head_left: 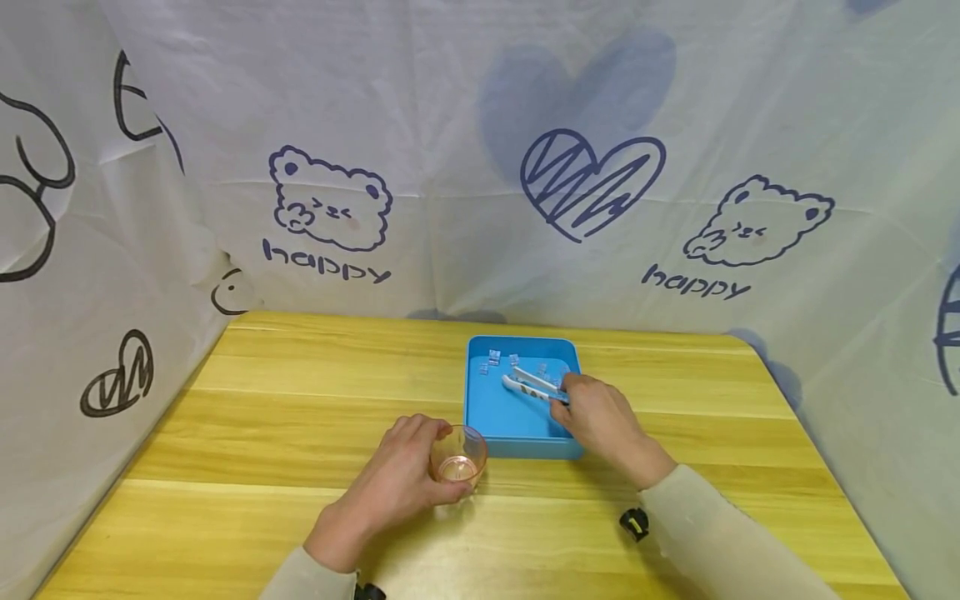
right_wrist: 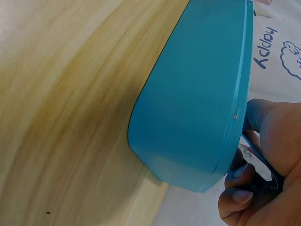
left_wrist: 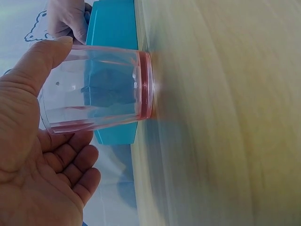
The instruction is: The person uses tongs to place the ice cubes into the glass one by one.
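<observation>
A clear, pinkish cup [head_left: 459, 468] stands upright on the table, just in front of the blue tray [head_left: 525, 448]. My left hand [head_left: 397, 471] holds it from the left, thumb on one side and fingers curled on the other. Nothing shows inside the cup. My right hand [head_left: 603, 417] reaches over the tray's right side and grips white-and-blue tongs [head_left: 534, 388]. Their two white tips are apart, low over the tray. Several small clear cubes [head_left: 494, 357] lie in its far part. In the right wrist view, the tray's wall [right_wrist: 188, 94] hides the tong tips.
The tray sits toward the back of the wooden table [head_left: 315, 367]. Behind it hangs a white cloth [head_left: 450, 208] with printed hearts and bears, which also closes in the sides. A small black object [head_left: 634, 523] is beside the right sleeve.
</observation>
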A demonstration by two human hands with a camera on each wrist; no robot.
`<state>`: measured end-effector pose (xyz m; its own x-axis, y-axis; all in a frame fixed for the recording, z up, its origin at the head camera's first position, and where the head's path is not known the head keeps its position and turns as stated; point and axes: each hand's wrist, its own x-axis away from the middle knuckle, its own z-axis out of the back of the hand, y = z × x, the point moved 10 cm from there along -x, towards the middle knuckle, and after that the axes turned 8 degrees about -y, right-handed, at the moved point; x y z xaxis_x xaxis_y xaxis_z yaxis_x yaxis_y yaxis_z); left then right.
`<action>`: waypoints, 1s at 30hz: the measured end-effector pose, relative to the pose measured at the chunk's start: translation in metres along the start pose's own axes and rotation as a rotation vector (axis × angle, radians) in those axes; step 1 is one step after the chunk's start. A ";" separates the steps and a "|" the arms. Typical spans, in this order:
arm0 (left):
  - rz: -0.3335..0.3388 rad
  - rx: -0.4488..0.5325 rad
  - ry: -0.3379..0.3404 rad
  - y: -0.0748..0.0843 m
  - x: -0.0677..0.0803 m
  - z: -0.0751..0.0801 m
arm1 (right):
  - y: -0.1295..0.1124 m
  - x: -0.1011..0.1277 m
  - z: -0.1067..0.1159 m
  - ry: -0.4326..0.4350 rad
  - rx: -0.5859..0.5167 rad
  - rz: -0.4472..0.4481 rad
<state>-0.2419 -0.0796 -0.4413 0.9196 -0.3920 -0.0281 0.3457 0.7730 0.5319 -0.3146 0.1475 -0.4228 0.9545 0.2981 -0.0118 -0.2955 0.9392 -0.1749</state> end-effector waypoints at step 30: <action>0.015 0.013 -0.016 -0.002 -0.001 -0.001 | -0.004 0.005 0.002 0.058 -0.011 0.038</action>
<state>-0.2430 -0.0802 -0.4433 0.9216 -0.3880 -0.0065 0.3290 0.7723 0.5435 -0.3086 0.1459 -0.4205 0.9435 0.3226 -0.0753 -0.3311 0.9254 -0.1844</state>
